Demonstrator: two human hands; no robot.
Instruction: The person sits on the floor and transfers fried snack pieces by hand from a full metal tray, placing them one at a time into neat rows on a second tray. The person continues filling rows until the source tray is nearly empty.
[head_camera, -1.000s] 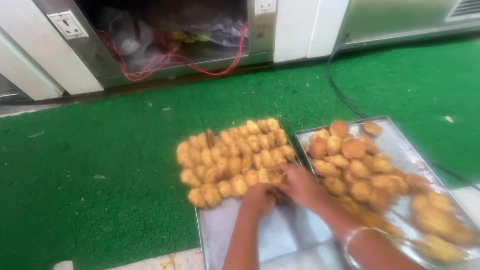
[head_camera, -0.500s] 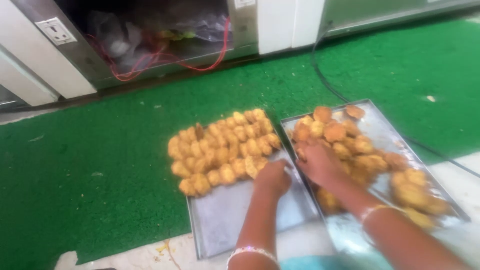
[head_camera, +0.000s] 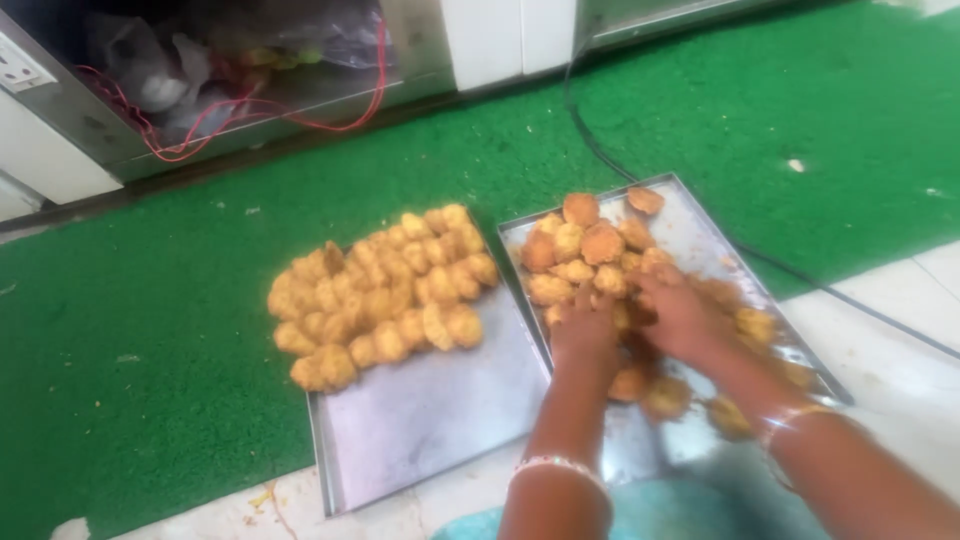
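Note:
Two metal trays lie side by side on a green mat. The left tray (head_camera: 430, 420) carries several golden fried pieces (head_camera: 380, 295) packed in rows at its far end. On the right tray (head_camera: 700, 225) lie loose fried pieces (head_camera: 585, 245) in a heap. My left hand (head_camera: 585, 330) rests fingers-down on the pieces at that tray's left edge. My right hand (head_camera: 680, 315) is spread over the heap beside it. Both wrists wear bangles. The blur hides whether either hand grips a piece.
The green mat (head_camera: 150, 330) covers the floor around the trays; white tile (head_camera: 900, 320) shows at the near right. A black cable (head_camera: 620, 170) runs across the mat behind the right tray. A metal cabinet with red wires (head_camera: 240, 100) and bags stands at the back.
Both hands have moved from the seam between the trays onto the right tray's heap. The camera view has shifted, so the trays sit more to the left and centre.

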